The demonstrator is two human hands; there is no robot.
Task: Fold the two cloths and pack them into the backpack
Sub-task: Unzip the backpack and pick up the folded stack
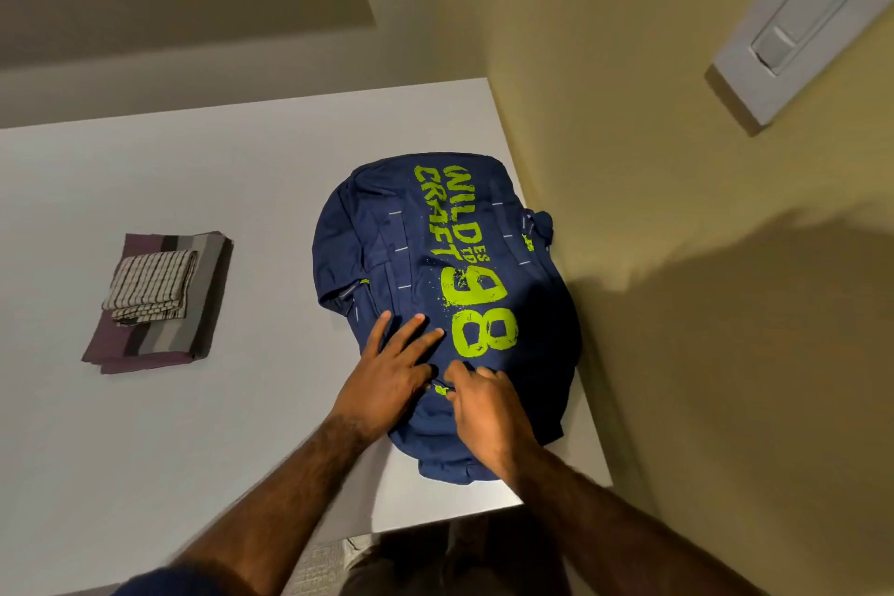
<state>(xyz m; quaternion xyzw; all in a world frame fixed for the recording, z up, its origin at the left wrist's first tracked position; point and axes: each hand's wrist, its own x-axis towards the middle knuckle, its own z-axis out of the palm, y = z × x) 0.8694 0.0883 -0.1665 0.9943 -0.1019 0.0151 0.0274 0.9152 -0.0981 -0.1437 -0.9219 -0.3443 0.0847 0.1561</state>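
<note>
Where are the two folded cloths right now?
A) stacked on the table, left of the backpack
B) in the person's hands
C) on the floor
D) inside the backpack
A: the small striped cloth lies on top of the purple-and-grey cloth on the white table, apart from the blue backpack.

The backpack [435,266] is navy blue with lime-green print reading "WILD CRAFT" and a large "98". It lies flat just right of the frame's centre, printed front up, its length running from the upper middle towards the lower middle. A small green zipper pull [441,390] sits near its lower end.

The two cloths lie folded in a stack at the left of the frame, well apart from the backpack. The larger cloth [159,344] is purple with grey and black bands and forms a flat rectangle. The smaller cloth [150,286], white with thin dark stripes, rests on its upper part.
</note>
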